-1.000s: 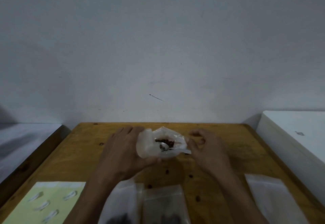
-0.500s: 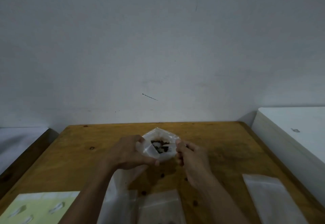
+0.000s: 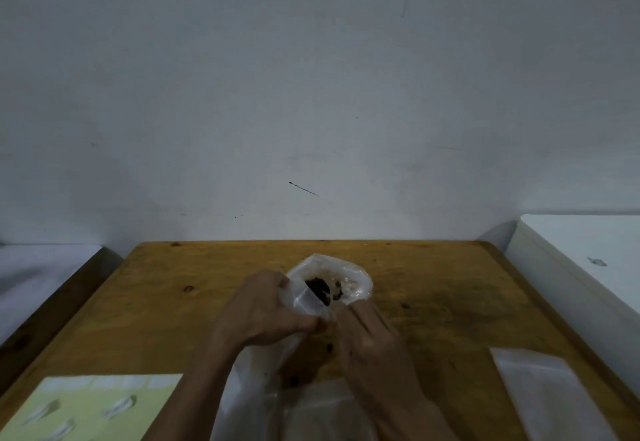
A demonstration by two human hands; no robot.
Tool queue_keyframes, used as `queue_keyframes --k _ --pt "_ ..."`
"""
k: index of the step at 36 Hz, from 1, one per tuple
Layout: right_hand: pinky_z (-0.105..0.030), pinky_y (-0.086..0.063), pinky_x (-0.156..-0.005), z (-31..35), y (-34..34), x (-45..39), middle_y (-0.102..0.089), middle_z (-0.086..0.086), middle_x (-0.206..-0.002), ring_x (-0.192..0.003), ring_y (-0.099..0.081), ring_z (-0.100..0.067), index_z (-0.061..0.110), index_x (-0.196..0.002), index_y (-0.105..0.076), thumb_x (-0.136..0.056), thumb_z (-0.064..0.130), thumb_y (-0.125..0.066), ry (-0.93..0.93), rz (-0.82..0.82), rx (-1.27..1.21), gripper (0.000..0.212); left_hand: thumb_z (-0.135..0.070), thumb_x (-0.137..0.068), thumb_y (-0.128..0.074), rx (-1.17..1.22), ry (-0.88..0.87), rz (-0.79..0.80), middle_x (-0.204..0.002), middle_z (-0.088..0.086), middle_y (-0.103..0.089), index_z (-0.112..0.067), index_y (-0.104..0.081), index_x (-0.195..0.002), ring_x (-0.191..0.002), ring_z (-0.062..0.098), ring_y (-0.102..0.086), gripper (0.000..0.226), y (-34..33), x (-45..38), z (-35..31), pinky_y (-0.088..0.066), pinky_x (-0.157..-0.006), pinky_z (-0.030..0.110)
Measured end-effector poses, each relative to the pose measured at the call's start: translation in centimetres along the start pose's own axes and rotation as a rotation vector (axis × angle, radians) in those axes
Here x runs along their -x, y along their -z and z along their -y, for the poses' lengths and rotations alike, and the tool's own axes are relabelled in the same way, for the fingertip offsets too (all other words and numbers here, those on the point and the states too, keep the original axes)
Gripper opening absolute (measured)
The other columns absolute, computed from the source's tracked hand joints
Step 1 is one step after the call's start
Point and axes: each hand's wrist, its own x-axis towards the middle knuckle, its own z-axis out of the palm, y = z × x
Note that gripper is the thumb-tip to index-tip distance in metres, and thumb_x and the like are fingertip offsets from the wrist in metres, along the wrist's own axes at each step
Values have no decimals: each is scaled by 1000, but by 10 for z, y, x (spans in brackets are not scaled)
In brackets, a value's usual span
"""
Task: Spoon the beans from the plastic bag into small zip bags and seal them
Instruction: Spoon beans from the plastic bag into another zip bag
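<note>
While the person stood over a worn, honey-coloured wooden table (image 3: pixel 166 305) pushed against a plain grey wall, a pale yellow-green sheet with small whitish shapes (image 3: pixel 93 406) lay at its near left corner. Moving right, the left hand (image 3: pixel 258 307) had fingers and thumb curled round the side of a small, clear, crinkled plastic bag (image 3: pixel 346 272), holding it off the table with its mouth gaping. Dark brown beans (image 3: pixel 320 288) showed inside that mouth. The right hand (image 3: pixel 372 340) met the bag's near rim with its fingers bent inward; it seemed to pinch the plastic, though whether it also held a spoon could not be made out. Below the hands lay more clear plastic bags (image 3: pixel 311 413), and a flat, empty-looking clear zip bag (image 3: pixel 550 395) rested well apart at the near right. A white cabinet top (image 3: pixel 588 260) stood beside the table on the far right.

As a judgement, the thin plastic could slip or tilt between the two grips, and beans would scatter across the wood.
</note>
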Motion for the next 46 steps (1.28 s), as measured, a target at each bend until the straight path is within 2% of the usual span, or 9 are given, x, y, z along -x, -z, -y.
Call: queue_keyframes --k 4,9,20,23,26,31,34,39,46 --pt "-18 -54 -63 1 7 -2 -66 -4 -92 -80 -64 -16 6 -109 -72 -89 11 -48 -60 -6 39 31 -59 -60 -85 8 1 -10 -89 -11 -63 -32 -55 -92 -79 6 -63 51 -2 0 3 -61 -70 30" --pt "-18 -48 -55 3 -2 2 -63 -1 -87 -74 -61 -15 12 -101 -71 -80 5 -71 -58 82 39 22 -66 -56 -82 24 11 -31 -91 -13 -61 -32 -54 -97 -78 3 -60 61 -6 -1 6 -58 -67 25" --pt "-20 -55 -57 1 14 7 -64 -3 -88 -74 -63 -15 8 -103 -71 -86 10 -57 -52 6 -3 22 -68 -51 -78 120 21 -49 -89 -1 -72 -23 -69 -94 -78 17 -69 63 -3 4 11 -61 -68 41" --pt "-18 -53 -58 0 15 5 -66 -5 -87 -73 -65 -16 5 -101 -73 -88 13 -43 -109 -3 44 34 -59 -60 -84 133 33 -66 -85 -8 -64 -35 -55 -81 -76 12 -64 44 -4 6 10 -60 -72 40" --pt "-21 -56 -59 0 15 2 -67 -7 -88 -74 -67 -19 2 -103 -73 -88 11 -40 -133 -24 83 37 -55 -64 -86 158 26 -96 -78 -18 -49 -39 -44 -79 -69 2 -51 47 -3 10 6 -59 -76 37" --pt "-22 -57 -63 8 18 5 -67 -8 -89 -77 -64 -19 3 -105 -73 -89 9 -42 -68 -45 93 36 -60 -63 -84 183 31 -149 -84 -19 -48 -23 -62 -113 -76 3 -54 66 -6 9 11 -57 -72 32" --pt "-22 -57 -63 8 18 5 -67 -7 -87 -76 -64 -19 3 -103 -75 -97 9 -38 -18 -83 95 38 -62 -62 -84 207 33 -167 -82 -19 -50 -37 -51 -90 -79 10 -58 50 -7 10 14 -58 -77 38" --pt "-23 -55 -66 -2 14 9 -65 -8 -87 -77 -62 -21 2 -106 -74 -89 6 -54 14 -127 53 27 -65 -59 -84 345 75 -170 -99 -11 -70 -26 -72 -111 -86 7 -66 66 -7 8 22 -58 -67 27" --pt "-20 -53 -59 -3 18 6 -65 -5 -87 -74 -63 -18 5 -102 -76 -88 10 -53 -17 -123 36 27 -53 -63 -87 420 100 -155 -92 -14 -71 -32 -75 -97 -82 3 -66 42 -10 10 20 -55 -63 22"
